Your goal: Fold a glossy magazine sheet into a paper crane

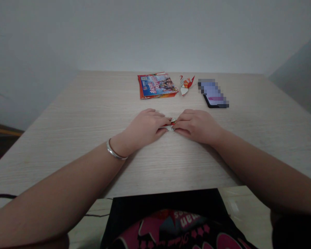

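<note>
While my left hand and right hand meet near the middle of the table, they pinch a small piece of printed paper between them, thumbs on the side nearest me. I judge that the step in hand is creasing or shaping this paper, though my fingers hide most of it and I cannot tell which fold. The next move seems to call for a steady hold on one side and light, precise pressure on the other. Farther back lie a stack of printed sheets, a folded paper piece and a phone.
</note>
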Demonstrator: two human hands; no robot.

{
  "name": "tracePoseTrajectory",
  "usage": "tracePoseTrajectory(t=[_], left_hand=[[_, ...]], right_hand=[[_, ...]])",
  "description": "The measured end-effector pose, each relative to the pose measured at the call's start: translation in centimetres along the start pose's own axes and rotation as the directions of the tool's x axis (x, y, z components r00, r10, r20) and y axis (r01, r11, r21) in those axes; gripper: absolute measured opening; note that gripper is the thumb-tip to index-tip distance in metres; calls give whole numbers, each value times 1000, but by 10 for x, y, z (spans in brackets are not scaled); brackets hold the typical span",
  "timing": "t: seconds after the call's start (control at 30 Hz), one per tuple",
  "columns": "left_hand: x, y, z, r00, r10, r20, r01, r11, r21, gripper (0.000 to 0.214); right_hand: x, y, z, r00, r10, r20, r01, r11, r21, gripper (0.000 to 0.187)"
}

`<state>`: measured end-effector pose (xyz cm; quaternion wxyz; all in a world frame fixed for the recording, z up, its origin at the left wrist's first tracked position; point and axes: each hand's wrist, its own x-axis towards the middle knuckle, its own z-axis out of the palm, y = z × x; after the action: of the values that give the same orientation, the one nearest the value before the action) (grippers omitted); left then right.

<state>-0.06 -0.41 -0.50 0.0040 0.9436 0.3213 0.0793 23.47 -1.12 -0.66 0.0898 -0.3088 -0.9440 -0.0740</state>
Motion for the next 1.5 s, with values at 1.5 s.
tracePoseTrajectory(t=[1.5], left_hand=[[2, 10, 8, 984, -150, -96, 118, 953, -281, 12]], right_hand=[[14, -5, 9, 953, 288, 89, -293, 813, 503, 17]])
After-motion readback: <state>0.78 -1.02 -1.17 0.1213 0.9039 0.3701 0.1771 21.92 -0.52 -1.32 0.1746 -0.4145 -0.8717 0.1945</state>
